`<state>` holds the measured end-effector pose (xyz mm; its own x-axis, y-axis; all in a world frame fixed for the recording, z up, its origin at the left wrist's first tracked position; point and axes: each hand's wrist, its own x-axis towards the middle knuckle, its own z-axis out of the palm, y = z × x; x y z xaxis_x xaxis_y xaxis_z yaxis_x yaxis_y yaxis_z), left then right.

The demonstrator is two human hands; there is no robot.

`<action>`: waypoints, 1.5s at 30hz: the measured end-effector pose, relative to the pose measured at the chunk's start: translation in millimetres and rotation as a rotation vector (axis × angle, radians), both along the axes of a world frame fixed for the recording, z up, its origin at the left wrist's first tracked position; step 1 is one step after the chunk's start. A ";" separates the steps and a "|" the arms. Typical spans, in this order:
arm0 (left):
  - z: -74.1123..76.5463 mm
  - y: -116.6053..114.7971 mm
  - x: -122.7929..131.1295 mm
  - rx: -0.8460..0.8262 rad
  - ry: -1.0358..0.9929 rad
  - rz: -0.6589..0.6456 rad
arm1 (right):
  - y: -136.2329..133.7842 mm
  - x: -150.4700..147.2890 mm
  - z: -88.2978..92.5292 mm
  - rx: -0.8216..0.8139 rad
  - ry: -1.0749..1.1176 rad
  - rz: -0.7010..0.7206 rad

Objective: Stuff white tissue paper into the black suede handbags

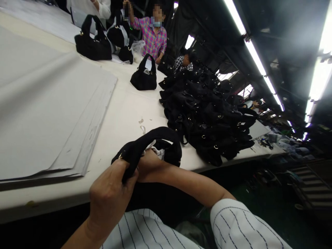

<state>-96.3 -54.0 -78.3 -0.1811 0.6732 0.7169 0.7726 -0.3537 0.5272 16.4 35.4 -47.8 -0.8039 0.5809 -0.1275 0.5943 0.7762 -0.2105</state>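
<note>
A black fabric handbag [145, 145] sits at the near edge of the white table [124, 114], just in front of me. My left hand [110, 193] is closed around the bag's near rim and handle. My right hand [149, 166] reaches into the bag's mouth, where white paper stuffing [157, 151] shows; its fingers are hidden inside the bag.
A big heap of black handbags [207, 114] lies to the right. Stacked grey paper sheets [46, 110] cover the left. Stuffed bags [144, 74] [93, 41] stand farther back. People sit at the far end, one in a plaid shirt [153, 36].
</note>
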 end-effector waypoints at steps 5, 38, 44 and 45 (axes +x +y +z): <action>-2.2 -7.2 -2.3 -0.049 0.073 0.037 | -16.5 14.3 16.9 -0.070 0.074 -0.040; -12.6 -5.4 22.3 0.001 -0.026 0.054 | -42.7 42.4 -5.7 0.035 0.279 -0.034; -1.4 3.5 14.5 -0.215 -0.091 0.109 | -12.2 51.0 32.3 -0.511 0.503 -0.124; -1.8 2.8 14.1 -0.215 -0.081 0.113 | -11.5 51.7 33.8 -0.578 0.549 -0.153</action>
